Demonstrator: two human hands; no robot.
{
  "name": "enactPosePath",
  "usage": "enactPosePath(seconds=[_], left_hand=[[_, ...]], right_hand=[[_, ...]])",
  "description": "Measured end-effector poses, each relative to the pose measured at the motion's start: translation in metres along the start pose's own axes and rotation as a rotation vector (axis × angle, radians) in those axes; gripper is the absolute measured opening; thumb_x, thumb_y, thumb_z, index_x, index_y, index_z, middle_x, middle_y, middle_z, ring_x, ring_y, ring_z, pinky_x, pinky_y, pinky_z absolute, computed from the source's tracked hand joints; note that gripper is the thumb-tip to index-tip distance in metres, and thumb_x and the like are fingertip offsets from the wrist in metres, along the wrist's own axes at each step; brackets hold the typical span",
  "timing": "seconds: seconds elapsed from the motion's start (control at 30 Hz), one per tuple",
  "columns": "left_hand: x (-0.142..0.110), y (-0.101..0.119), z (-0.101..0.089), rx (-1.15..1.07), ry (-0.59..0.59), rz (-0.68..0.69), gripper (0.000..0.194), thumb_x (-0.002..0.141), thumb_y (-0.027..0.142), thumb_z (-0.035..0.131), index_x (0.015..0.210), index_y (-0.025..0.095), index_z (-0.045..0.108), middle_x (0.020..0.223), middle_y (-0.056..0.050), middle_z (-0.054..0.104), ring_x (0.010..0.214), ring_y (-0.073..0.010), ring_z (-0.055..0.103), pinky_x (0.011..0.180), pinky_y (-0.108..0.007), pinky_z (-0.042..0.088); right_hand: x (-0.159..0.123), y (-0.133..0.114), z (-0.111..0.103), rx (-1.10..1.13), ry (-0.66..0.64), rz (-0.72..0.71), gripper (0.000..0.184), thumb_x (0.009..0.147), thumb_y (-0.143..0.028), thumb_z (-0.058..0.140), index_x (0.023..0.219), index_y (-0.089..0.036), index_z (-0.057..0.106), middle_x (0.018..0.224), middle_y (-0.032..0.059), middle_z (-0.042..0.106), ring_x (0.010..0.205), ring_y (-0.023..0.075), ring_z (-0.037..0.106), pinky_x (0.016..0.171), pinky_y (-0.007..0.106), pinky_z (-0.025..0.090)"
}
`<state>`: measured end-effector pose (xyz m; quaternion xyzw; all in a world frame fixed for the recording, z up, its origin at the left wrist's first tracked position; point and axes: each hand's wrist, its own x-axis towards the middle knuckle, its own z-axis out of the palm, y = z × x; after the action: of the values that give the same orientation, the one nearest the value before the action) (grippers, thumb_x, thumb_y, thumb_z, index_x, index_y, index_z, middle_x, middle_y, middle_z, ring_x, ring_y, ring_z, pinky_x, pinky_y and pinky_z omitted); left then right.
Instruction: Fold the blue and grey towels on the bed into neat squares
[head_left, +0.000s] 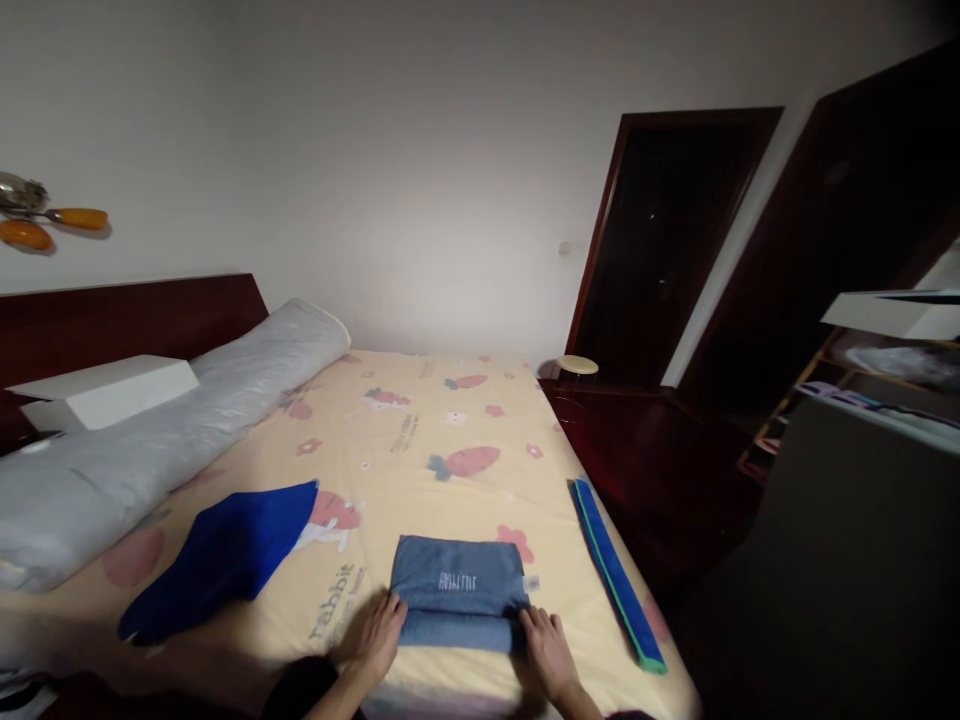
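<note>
A blue-grey towel (pixel 459 572) with white lettering lies flat on the bed near me, a small white tag at its right edge. Its near part is folded over into a band running across the front. My left hand (pixel 381 632) grips the left end of that band, fingers closed on the cloth. At the right end, my right hand (pixel 549 645) pinches the band in the same way. Left of the towel lies a spread dark blue cloth (pixel 232 545). A long, narrow folded blue cloth with green edging (pixel 616 578) rests along the bed's right side.
The bed (pixel 420 420) has a yellow sheet with carrots and flowers. A grey rolled bedding bundle (pixel 247 365) and a white box (pixel 124 385) lie by the dark headboard (pixel 135 315). Beyond the right edge stand a round stool (pixel 577 366) and a shelf with a white box (pixel 892 315).
</note>
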<state>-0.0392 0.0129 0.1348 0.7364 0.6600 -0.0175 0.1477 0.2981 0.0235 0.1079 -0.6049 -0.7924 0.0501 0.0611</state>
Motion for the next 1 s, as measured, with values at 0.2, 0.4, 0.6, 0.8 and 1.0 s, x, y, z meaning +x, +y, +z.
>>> enactPosePath(seconds=[0.2, 0.4, 0.6, 0.8, 1.0], left_hand=[[0.002, 0.007, 0.003, 0.036, 0.032, -0.019, 0.056, 0.080, 0.008, 0.039, 0.132, 0.020, 0.055, 0.147, -0.010, 0.048, 0.138, -0.0248, 0.039, 0.115, -0.044, 0.027], [0.017, 0.013, -0.005, 0.006, 0.073, 0.126, 0.051, 0.087, 0.016, 0.034, 0.135, 0.017, 0.052, 0.146, -0.012, 0.050, 0.137, -0.0242, 0.041, 0.116, -0.044, 0.028], [0.033, 0.006, -0.006, -0.017, -0.043, 0.211, 0.049, 0.095, 0.034, 0.030, 0.142, 0.029, 0.044, 0.155, -0.005, 0.038, 0.142, -0.0214, 0.035, 0.114, -0.050, 0.030], [0.038, -0.002, 0.003, 0.023, -0.012, 0.023, 0.053, 0.098, 0.042, 0.025, 0.147, 0.027, 0.035, 0.158, -0.006, 0.027, 0.147, -0.0249, 0.023, 0.115, -0.060, 0.021], [0.045, 0.030, 0.027, -0.102, 0.079, 0.355, 0.051, 0.100, 0.042, 0.019, 0.148, 0.031, 0.032, 0.155, -0.004, 0.035, 0.144, -0.0205, 0.031, 0.116, -0.051, 0.026]], right_hand=[[0.006, -0.003, -0.009, 0.049, 0.040, 0.015, 0.043, 0.083, -0.003, 0.033, 0.104, -0.019, 0.067, 0.110, 0.0102, 0.066, 0.104, 0.0257, 0.057, 0.090, 0.036, 0.034], [0.023, -0.009, -0.016, 0.188, 0.003, 0.033, 0.045, 0.093, -0.016, 0.024, 0.113, -0.020, 0.064, 0.116, 0.0104, 0.067, 0.108, 0.0247, 0.059, 0.090, 0.039, 0.038], [0.025, -0.007, 0.004, 0.285, -0.069, -0.032, 0.051, 0.100, -0.045, 0.022, 0.133, -0.028, 0.056, 0.140, 0.0070, 0.055, 0.131, 0.0255, 0.047, 0.107, 0.049, 0.031], [0.029, 0.002, 0.010, 0.177, -0.097, 0.175, 0.056, 0.097, -0.053, 0.029, 0.142, -0.026, 0.048, 0.155, 0.0084, 0.032, 0.145, 0.0288, 0.026, 0.114, 0.057, 0.021], [0.029, -0.043, -0.006, 0.348, -0.073, -0.133, 0.057, 0.099, -0.056, 0.019, 0.140, -0.030, 0.050, 0.149, 0.0040, 0.044, 0.140, 0.0241, 0.037, 0.116, 0.050, 0.024]])
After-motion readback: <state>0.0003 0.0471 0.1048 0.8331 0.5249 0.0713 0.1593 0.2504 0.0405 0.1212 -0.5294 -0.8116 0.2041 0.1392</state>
